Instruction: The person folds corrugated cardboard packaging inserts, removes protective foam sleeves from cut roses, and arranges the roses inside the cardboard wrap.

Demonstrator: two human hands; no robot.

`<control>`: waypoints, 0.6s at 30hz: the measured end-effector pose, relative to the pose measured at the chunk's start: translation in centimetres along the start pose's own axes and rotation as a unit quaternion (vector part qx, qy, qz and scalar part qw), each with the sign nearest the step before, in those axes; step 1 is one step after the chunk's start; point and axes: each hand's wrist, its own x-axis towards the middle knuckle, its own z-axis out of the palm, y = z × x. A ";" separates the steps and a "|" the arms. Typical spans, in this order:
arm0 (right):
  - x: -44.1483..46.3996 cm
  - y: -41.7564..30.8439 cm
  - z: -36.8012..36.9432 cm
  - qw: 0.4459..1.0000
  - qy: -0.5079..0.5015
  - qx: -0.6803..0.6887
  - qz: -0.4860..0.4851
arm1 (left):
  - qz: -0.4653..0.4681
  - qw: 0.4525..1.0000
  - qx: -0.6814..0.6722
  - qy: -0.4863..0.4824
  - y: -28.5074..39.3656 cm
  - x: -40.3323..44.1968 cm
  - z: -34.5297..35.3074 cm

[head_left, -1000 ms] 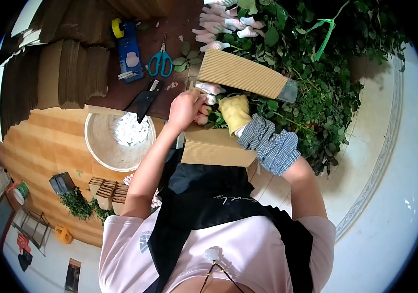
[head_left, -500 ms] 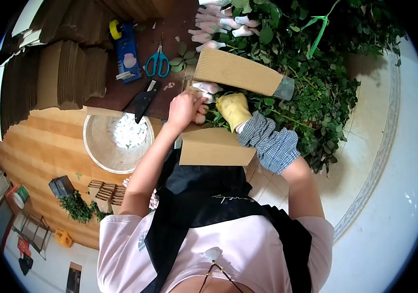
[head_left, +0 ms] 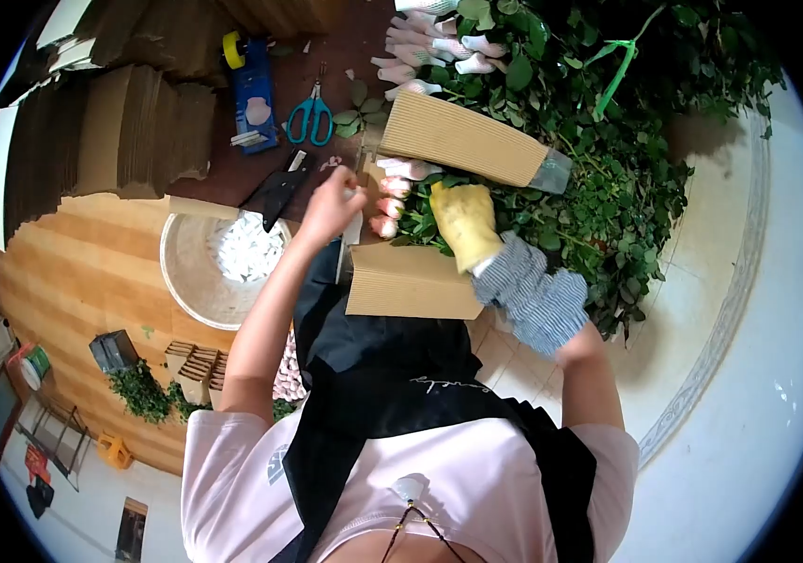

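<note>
My bare left hand (head_left: 328,208) is closed, fingertips pinched on a small white bit that looks like a flower sleeve. It is just left of the pink rose heads (head_left: 390,207), apart from them. Another rose above these still wears a white net sleeve (head_left: 411,169). The roses lie on an open corrugated cardboard wrap, with its upper flap (head_left: 462,139) and lower flap (head_left: 412,283) on either side. My right hand (head_left: 465,223), in a yellow glove with a checked oversleeve, rests over the leafy stems between the flaps. Its fingertips are hidden.
Scissors (head_left: 309,117), a black stapler-like tool (head_left: 279,190) and a blue tape dispenser (head_left: 253,98) lie on the dark table. Below its edge stands a bucket (head_left: 185,286) of white sleeves. Cardboard stacks (head_left: 124,131) fill the left; leafy roses (head_left: 608,188) spread right.
My left hand has drawn back leftward from the roses, and one more pink head shows bare where a white sleeve was. My gloved right hand has shifted slightly right and down.
</note>
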 end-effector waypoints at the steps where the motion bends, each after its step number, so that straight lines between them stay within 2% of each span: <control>1: 0.8 0.1 1.5 1.000 -0.005 -0.001 -0.005 | -0.017 0.999 0.040 -0.028 0.6 0.6 1.0; 2: 1.4 0.2 2.6 1.000 -0.009 -0.001 -0.011 | -0.035 0.995 0.081 -0.053 2.1 1.2 1.3; 3: 1.6 0.0 2.8 0.997 0.074 0.011 -0.004 | -0.044 0.996 0.068 -0.047 2.7 2.1 1.6; 4: 1.8 -0.1 3.2 0.997 0.074 0.009 -0.007 | -0.051 0.988 0.144 -0.038 3.3 2.5 1.9; 6: 2.0 -0.2 4.0 0.986 0.162 -0.028 0.017 | -0.001 0.980 0.200 0.005 3.7 2.6 2.5; 7: 2.0 -0.1 4.5 0.991 0.130 -0.014 0.028 | -0.003 0.980 0.199 0.006 3.3 2.7 3.0; 9: 2.1 0.2 5.1 0.992 0.118 0.023 0.037 | 0.067 0.990 0.114 0.055 2.7 3.1 3.3; 12: 2.0 0.3 4.7 0.994 0.048 0.069 0.075 | 0.076 0.993 0.081 0.040 3.5 2.6 4.3; 13: 1.9 0.4 4.4 0.992 0.055 0.086 0.078 | 0.103 0.990 0.040 0.092 3.6 2.3 4.4; 14: 1.7 0.5 4.2 0.989 0.061 0.103 0.083 | 0.102 0.990 0.039 0.092 3.3 2.0 3.9; 16: 2.0 0.8 5.5 0.989 0.071 0.099 0.085 | -0.009 0.979 -0.076 0.188 2.0 1.5 1.1; 18: 2.0 0.5 5.6 0.988 0.078 0.099 0.084 | -0.044 0.980 -0.013 0.193 1.2 1.1 -3.4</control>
